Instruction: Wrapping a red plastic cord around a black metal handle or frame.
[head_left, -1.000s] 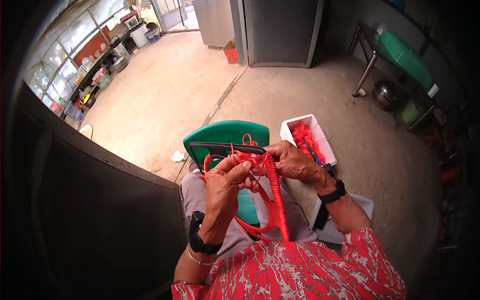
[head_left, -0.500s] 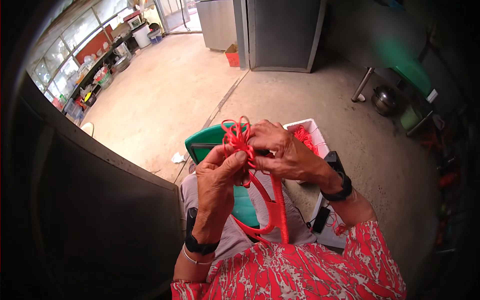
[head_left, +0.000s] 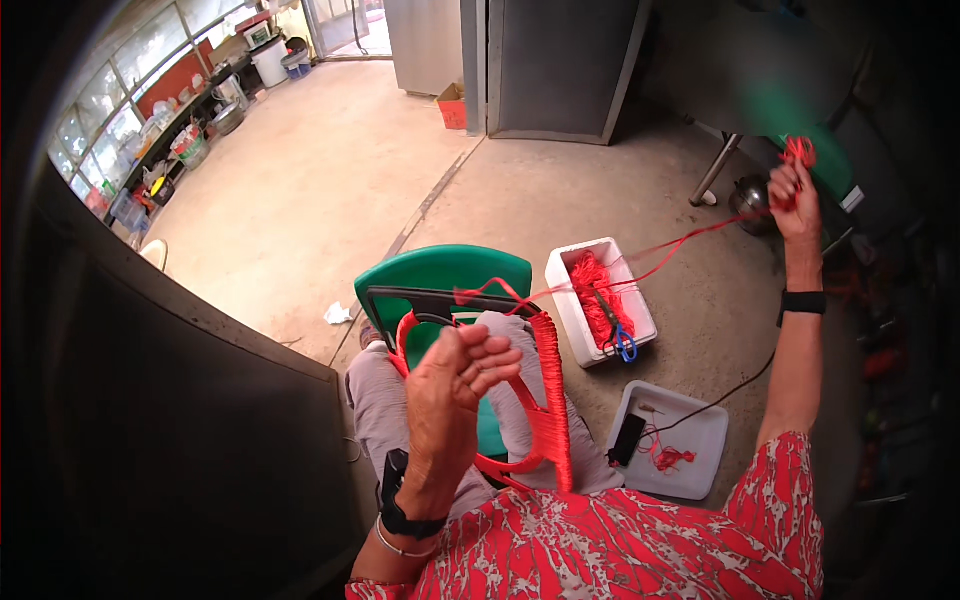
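My right hand (head_left: 796, 203) is stretched far out to the right, closed on a looped bundle of red cord (head_left: 800, 152). From it a taut length of red cord (head_left: 690, 238) runs back across to a frame on my lap. That red frame (head_left: 549, 400) has cord wound tightly round its right side and a dark bar (head_left: 455, 297) along its far edge. Over the frame's left part hovers my left hand (head_left: 455, 375), its fingers loosely bent and apart, with nothing seen in it. The hand hides part of the frame.
Behind the frame stands a green chair (head_left: 440, 262). To the right, a white box (head_left: 569, 300) holds red cord and blue-handled scissors (head_left: 624, 345). Nearer lies a grey tray (head_left: 700, 440) with cord scraps and a black device (head_left: 628, 440). A dark panel (head_left: 200, 400) rises at left.
My right hand has swung from the middle out to the far right, carrying the cord bundle and drawing the cord out. My left hand has let go of the bundle and dropped slightly.
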